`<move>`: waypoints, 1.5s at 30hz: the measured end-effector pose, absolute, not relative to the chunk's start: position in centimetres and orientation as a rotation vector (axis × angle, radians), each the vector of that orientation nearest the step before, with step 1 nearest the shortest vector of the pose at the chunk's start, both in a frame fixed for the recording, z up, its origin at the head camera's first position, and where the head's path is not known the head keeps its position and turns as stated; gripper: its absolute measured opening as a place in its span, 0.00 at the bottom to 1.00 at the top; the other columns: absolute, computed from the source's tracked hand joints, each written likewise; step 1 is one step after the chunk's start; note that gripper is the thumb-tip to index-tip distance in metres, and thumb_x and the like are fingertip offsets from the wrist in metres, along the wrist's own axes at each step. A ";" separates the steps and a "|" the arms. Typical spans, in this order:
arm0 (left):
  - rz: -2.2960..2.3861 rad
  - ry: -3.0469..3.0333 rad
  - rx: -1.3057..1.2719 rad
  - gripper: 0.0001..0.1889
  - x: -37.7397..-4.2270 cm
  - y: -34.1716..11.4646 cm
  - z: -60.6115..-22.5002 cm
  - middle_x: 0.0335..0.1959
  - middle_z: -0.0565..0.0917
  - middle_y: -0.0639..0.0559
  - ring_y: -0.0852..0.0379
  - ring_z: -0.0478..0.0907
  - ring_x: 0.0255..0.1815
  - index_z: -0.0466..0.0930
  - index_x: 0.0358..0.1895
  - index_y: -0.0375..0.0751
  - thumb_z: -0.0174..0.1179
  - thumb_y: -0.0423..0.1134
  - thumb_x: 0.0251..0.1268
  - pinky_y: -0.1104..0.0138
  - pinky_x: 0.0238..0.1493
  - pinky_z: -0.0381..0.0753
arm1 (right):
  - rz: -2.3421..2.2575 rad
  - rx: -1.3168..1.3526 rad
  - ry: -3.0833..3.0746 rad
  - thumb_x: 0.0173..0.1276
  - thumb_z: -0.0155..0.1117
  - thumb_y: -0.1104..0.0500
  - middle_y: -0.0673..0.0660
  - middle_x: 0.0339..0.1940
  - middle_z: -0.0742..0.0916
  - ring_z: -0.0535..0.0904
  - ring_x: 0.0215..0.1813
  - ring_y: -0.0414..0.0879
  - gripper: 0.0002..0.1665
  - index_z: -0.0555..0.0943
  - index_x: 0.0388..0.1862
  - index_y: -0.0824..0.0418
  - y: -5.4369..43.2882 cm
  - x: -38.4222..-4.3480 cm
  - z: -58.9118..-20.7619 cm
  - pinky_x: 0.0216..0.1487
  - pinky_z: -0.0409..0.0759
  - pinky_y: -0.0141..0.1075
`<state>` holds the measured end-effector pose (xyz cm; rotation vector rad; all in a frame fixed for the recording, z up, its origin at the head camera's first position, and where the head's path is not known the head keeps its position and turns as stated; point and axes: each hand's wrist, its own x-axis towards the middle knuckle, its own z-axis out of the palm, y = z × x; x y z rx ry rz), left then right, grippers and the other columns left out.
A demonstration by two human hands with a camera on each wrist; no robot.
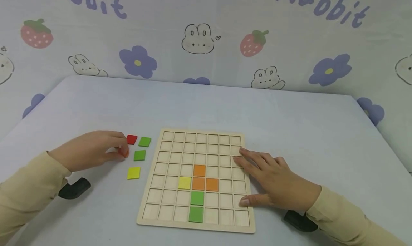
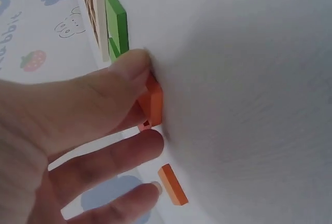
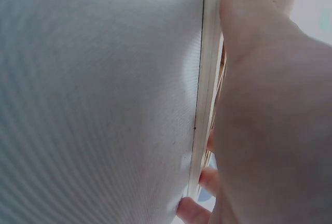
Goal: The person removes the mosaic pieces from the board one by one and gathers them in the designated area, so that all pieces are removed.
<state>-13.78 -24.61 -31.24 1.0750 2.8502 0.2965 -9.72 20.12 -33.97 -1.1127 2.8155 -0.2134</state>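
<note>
loose orange tile [image 2: 173, 185], left wrist view only

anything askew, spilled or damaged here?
Nothing stands out: the grid board lies flat, its six placed tiles each sit within one cell, and no spill or visible damage shows.

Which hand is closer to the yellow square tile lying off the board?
Left. The left hand, pinching an orange tile, is just beyond and left of the yellow square tile; the right hand rests across the wooden grid board, on its right edge.
</note>
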 end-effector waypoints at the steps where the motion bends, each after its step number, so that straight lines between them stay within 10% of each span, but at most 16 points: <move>1: 0.283 2.851 1.070 0.12 -13.7 -24.6 -31.2 0.33 0.77 0.70 0.68 0.75 0.37 0.80 0.32 0.58 0.71 0.34 0.52 0.66 0.43 0.80 | -0.211 -1.116 2.816 0.58 0.46 0.21 0.54 0.77 0.58 0.60 0.70 0.52 0.56 0.51 0.77 0.49 20.1 -9.8 -33.9 0.48 0.63 0.45; 25: 0.365 2.626 1.764 0.12 -11.6 -13.2 -30.5 0.37 0.80 0.58 0.63 0.73 0.36 0.79 0.43 0.46 0.65 0.45 0.61 0.71 0.39 0.76 | -0.248 -1.101 2.801 0.57 0.48 0.21 0.55 0.77 0.58 0.60 0.70 0.53 0.56 0.52 0.77 0.50 20.2 -9.8 -33.9 0.48 0.63 0.45; 45: 0.355 2.512 1.754 0.07 -12.1 -12.2 -31.0 0.30 0.77 0.61 0.67 0.68 0.28 0.82 0.42 0.51 0.65 0.41 0.61 0.77 0.33 0.72 | -0.221 -1.098 2.805 0.57 0.46 0.20 0.53 0.77 0.58 0.60 0.70 0.52 0.56 0.52 0.77 0.49 20.3 -10.1 -33.8 0.48 0.63 0.46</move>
